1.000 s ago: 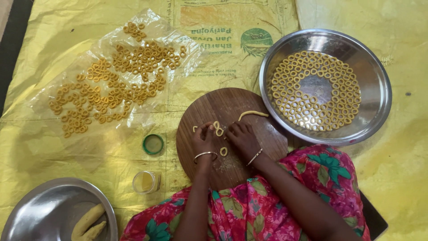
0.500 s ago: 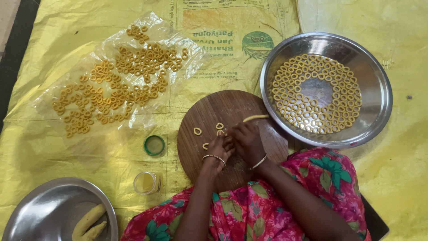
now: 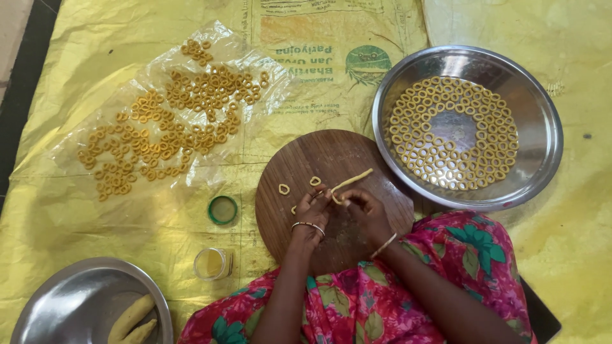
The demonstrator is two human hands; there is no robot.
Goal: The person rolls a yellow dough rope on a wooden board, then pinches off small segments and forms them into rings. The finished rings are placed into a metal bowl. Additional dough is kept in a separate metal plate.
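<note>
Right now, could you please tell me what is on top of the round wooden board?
Two small dough rings and a dough strip held by both hands; anything beneath those is hidden.

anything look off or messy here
Nothing stands out. Dough rings sit in neat circles in the steel plate; those on the plastic sheet lie loosely scattered, and the small jar stands open, its green lid beside it.

Taking the round wooden board [image 3: 331, 191] as the mark: its far half lies bare, save two small dough rings [image 3: 284, 189] and a dough strip [image 3: 352, 180] near the middle. Right of it, the steel tray of rings [image 3: 535, 108] sits just beside its edge. Left of it stand a green lid [image 3: 223, 209] and a small open jar [image 3: 212, 264]. Farther left, the plastic sheet of rings [image 3: 159, 140] covers the yellow mat [image 3: 574, 267].
</note>
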